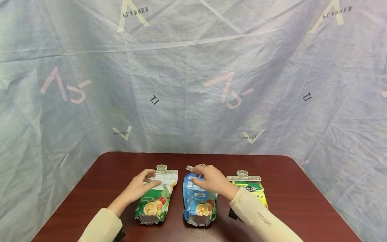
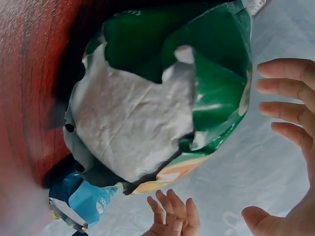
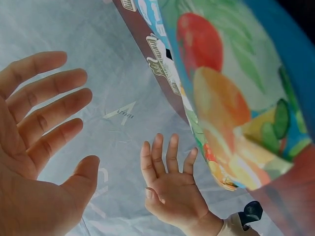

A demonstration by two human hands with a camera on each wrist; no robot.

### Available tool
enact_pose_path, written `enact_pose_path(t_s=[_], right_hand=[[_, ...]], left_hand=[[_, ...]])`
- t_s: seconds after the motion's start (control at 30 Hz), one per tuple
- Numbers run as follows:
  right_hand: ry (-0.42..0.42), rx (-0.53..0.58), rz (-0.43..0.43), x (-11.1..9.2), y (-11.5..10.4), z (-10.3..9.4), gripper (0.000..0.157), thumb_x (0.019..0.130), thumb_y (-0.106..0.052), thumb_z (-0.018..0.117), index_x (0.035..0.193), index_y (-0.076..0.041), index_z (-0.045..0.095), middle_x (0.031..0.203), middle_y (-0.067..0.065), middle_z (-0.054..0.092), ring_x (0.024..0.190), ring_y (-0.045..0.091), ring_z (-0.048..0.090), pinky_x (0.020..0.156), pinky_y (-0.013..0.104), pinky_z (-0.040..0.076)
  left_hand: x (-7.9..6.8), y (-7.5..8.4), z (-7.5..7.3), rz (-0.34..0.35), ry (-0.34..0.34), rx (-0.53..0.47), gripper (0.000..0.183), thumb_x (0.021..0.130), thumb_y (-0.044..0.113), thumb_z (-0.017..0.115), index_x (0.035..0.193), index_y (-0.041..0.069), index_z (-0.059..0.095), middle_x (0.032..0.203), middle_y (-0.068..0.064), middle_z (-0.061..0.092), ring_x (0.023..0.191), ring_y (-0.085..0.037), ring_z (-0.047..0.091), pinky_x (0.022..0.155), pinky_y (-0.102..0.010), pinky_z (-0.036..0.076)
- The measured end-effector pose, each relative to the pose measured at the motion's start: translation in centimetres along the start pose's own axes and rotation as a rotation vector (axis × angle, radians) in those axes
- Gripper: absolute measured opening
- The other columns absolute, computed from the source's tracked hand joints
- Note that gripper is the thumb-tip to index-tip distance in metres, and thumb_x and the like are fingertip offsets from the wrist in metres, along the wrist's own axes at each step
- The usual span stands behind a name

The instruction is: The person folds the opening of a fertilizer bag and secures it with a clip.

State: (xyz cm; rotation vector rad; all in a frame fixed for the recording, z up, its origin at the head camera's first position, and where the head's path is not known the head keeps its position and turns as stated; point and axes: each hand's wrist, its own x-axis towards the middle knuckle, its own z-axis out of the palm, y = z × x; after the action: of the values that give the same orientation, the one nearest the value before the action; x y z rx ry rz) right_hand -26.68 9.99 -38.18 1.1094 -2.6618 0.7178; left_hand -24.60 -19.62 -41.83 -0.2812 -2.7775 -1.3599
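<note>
A green and white pouch [image 1: 154, 198] printed with fruit lies on the table, a ridged bag clip [image 1: 166, 171] across its top end. My left hand [image 1: 140, 185] hovers over its upper left part, fingers parted from the thumb and holding nothing. Beside it lies a blue pouch [image 1: 196, 198] with the same fruit print, its clip [image 1: 190, 167] partly covered by my right hand [image 1: 213, 179]. That hand is spread over the blue pouch's upper right, with nothing in it. The left wrist view shows the green pouch's silvery bottom [image 2: 133, 123].
At the right lies a yellow and green packet [image 1: 257, 191] with a bag clip [image 1: 243, 178] along its top, partly behind my right forearm. The dark red wooden table [image 1: 302, 201] has rounded far corners. A grey printed cloth [image 1: 187, 84] hangs behind it.
</note>
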Motion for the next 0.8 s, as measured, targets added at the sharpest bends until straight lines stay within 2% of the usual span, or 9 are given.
enact_pose_path(t_s=[0.4,0.8], right_hand=[[-0.039,0.054,0.048,1.6,0.2,0.5,0.024,0.087,-0.027,0.059,0.109,-0.016,0.062,0.095,0.004,0.066,0.07,0.004,0.059,0.061,0.022,0.047],[-0.083,0.085,0.133,2.6,0.5,0.8,0.025,0.089,-0.029,0.058,0.109,-0.016,0.062,0.093,0.002,0.063,0.07,0.007,0.059,0.062,0.025,0.047]], left_hand=[[0.2,-1.0,-1.0,-0.05,-0.013,-0.014,0.063,0.082,0.048,0.062,0.129,0.009,0.044,0.122,-0.012,0.052,0.106,-0.028,0.054,0.079,-0.043,0.047],[0.2,-1.7,-2.0,-0.103,0.01,0.026,0.068,0.081,0.05,0.062,0.129,0.006,0.043,0.12,-0.013,0.053,0.105,-0.028,0.054,0.079,-0.042,0.047]])
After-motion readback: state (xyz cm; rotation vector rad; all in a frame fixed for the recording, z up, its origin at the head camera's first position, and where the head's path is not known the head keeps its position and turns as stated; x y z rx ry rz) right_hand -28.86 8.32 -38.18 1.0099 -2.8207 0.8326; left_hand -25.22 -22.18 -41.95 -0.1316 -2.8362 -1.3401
